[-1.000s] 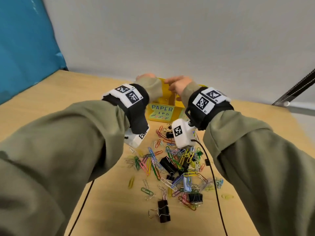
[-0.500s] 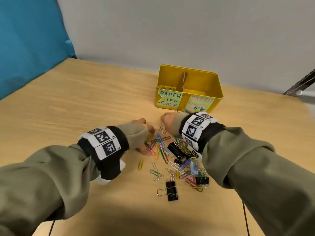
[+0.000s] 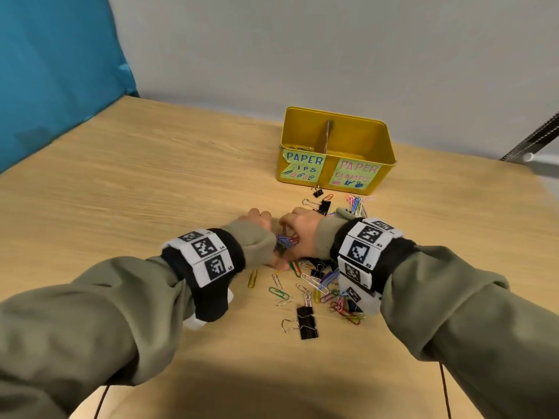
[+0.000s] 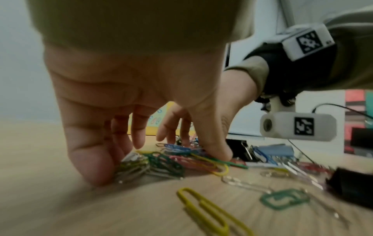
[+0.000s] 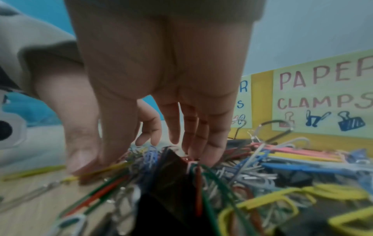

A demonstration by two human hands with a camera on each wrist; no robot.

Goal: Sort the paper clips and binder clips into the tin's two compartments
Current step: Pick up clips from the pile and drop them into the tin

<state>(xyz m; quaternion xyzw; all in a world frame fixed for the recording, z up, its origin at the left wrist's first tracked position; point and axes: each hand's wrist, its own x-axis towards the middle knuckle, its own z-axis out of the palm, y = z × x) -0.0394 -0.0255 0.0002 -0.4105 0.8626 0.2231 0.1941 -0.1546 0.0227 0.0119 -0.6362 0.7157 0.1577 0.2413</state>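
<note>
A yellow tin with a middle divider stands at the back, labelled "PAPER CLIPS" on the left and "PAPER CLAMPS" on the right. Coloured paper clips and black binder clips lie scattered in front of it. My left hand and right hand stand fingers-down on the table, close together. A bunch of paper clips is pressed between them. The left wrist view shows my left hand touching that heap. My right hand touches clips around a black binder clip.
Two small binder clips and a pink-and-blue clip bundle lie just before the tin. A blue panel stands at the left, a grey wall behind. Bare wooden tabletop spreads to the left.
Both hands came down from the tin to the table. They have since closed in on each other, raking a bunch of paper clips together between them.
</note>
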